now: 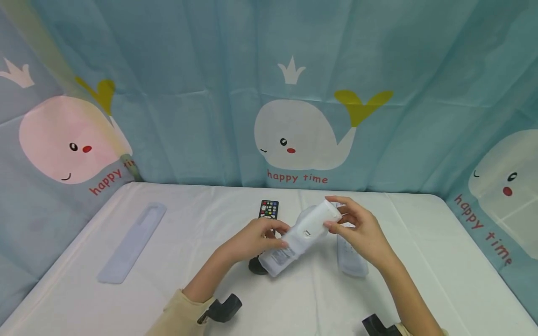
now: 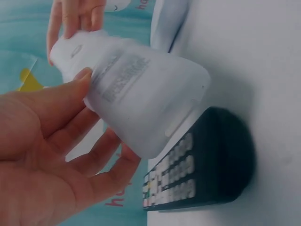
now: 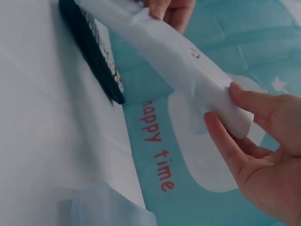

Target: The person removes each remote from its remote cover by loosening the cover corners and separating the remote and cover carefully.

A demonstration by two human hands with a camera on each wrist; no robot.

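Note:
A white remote control with a translucent silicone cover around its lower part is held tilted above the table, its back facing up. Through the cover a printed label shows. My left hand pinches the covered part, thumb on top and fingers beneath. The bare white end is gripped by my right hand between thumb and fingers, as the right wrist view shows. Behind and below the held remote lies a black remote control, buttons up, partly hidden by the left hand.
To the right lies another translucent cover with faint markings, partly behind the right hand. A long, flat translucent cover rests at the left on the white tablecloth. A teal whale-print curtain stands along the table's back edge.

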